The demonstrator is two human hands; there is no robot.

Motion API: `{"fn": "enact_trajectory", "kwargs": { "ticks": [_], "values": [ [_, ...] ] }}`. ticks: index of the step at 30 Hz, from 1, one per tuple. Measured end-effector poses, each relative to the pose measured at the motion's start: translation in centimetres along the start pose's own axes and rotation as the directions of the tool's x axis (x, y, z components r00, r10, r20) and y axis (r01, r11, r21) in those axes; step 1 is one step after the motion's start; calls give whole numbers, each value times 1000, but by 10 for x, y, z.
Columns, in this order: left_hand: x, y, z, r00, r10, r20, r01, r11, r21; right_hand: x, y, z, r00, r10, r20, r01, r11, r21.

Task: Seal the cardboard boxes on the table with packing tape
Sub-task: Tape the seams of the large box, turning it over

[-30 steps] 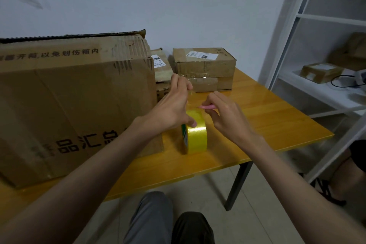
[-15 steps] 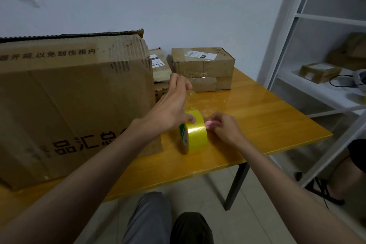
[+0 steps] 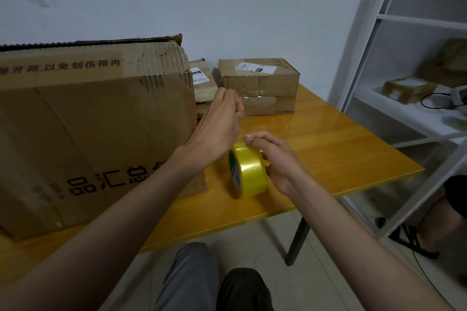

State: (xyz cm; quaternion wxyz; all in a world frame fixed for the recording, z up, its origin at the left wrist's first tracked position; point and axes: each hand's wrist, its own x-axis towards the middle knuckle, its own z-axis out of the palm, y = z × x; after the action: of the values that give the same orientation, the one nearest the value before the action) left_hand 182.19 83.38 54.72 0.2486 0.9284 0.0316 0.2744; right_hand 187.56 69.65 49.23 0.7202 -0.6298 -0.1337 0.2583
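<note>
Head view: nearest us are our own knees, below the near edge of the yellow wooden table (image 3: 328,159). On the table, close to that edge, the roll of yellow packing tape (image 3: 249,170) stands upright on its rim, and we take it as our landmark. Our right hand (image 3: 275,159) sits against the roll's right side, with its fingers (image 3: 255,137) curled over the top of the roll and touching it; whether the thumb closes on the far face we cannot tell, since the palm hides it. Our left hand (image 3: 219,121) is raised just above and behind the roll, fingertips drawn together in a narrow pinch; a clear strip of tape may run from the roll to that pinch, but it is too faint to be sure of. The roll thus lies under the right fingers and below the left ones.

Just left of the roll, almost touching it, stands the large cardboard box (image 3: 93,134) with black printed characters and a torn upper corner. Behind the roll, further along the table, two small labelled boxes (image 3: 260,78) are stacked, with another small box (image 3: 202,81) beside them, partly hidden by the large one. Far right of the roll stands a white shelf rack (image 3: 394,17) holding a small parcel (image 3: 406,89).
</note>
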Motion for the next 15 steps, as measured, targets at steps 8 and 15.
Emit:
{"fn": "enact_trajectory", "kwargs": {
  "ticks": [8, 15],
  "values": [
    [12, 0, 5, 994, -90, -67, 96, 992, 86, 2, 0, 4, 999, -6, -40, 6, 1000, -23],
    [22, -1, 10, 974, -194, -117, 201, 978, 52, 4, 0, -1, 1000, -14, -14, 13, 998, -62]
  ]
}}
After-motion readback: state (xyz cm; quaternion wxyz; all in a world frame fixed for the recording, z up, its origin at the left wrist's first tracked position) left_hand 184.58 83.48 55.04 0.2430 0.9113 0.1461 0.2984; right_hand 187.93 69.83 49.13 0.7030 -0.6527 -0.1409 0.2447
